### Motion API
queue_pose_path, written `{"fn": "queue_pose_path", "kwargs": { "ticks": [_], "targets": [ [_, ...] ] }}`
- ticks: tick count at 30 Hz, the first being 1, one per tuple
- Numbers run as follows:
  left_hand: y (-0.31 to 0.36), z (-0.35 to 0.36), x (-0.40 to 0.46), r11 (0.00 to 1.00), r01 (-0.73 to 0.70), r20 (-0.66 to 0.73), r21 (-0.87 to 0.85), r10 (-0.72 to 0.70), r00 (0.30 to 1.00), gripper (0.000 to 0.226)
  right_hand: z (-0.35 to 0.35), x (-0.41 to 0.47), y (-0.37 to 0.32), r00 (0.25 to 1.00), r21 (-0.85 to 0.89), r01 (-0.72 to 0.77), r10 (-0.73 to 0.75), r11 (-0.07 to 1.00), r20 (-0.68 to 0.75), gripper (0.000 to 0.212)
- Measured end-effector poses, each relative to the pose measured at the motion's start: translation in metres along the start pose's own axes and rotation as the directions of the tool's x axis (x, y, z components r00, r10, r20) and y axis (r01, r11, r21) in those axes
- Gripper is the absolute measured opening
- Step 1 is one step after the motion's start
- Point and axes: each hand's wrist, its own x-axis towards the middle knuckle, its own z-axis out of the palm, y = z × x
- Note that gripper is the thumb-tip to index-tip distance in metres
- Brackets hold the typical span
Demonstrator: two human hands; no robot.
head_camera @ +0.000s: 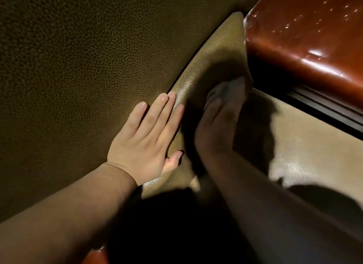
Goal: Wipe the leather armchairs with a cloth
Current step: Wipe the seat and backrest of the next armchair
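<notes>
Judging by the crevice work, wiping seems only partly done: the cloth is pressed into the cushion gap by the right hand, fingers curled round it, while the backrest is braced by the flat, spread left hand.

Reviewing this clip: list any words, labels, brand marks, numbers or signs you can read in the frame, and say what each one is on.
None: no text, label, brand mark or number can be read anywhere in this frame.
The tan leather armchair shows only grain.
The glossy reddish-brown wood shows only light glints.
The cloth under the right hand is blurred and in shadow; no print can be made out on it.
The left hand lies flat on the leather.
</notes>
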Motion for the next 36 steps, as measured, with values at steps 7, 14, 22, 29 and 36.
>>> {"fn": "queue_pose_path", "kwargs": {
  "ticks": [7, 14, 22, 29, 36],
  "targets": [
    [-0.001, 0.003, 0.004, 1.0, 0.002, -0.024, 0.007, -0.002, 1.0, 0.09, -0.011, 0.002, 0.028, 0.985, 0.03, -0.106, 0.1, 0.994, 0.139, 0.076],
    [0.005, 0.009, 0.001, 1.0, 0.004, -0.026, -0.002, -0.004, 1.0, 0.089, -0.01, 0.008, 0.045, 0.966, -0.02, -0.235, 0.236, 0.972, 0.104, 0.056],
    [0.005, 0.013, 0.007, 1.0, -0.001, -0.07, 0.03, 0.003, 0.998, 0.088, -0.023, 0.069, 0.047, 0.936, 0.107, -0.352, 0.347, 0.93, 0.062, 0.072],
    [0.008, 0.011, 0.005, 1.0, 0.025, -0.077, -0.017, -0.026, 0.997, 0.088, -0.019, -0.069, 0.012, 0.955, -0.029, 0.076, -0.064, 0.997, 0.29, 0.085],
    [0.009, 0.016, 0.004, 0.999, 0.011, -0.077, -0.045, -0.014, 0.997, 0.085, -0.01, 0.056, -0.007, 0.993, -0.058, 0.097, -0.093, 0.994, 0.072, 0.085]
  ]
}}
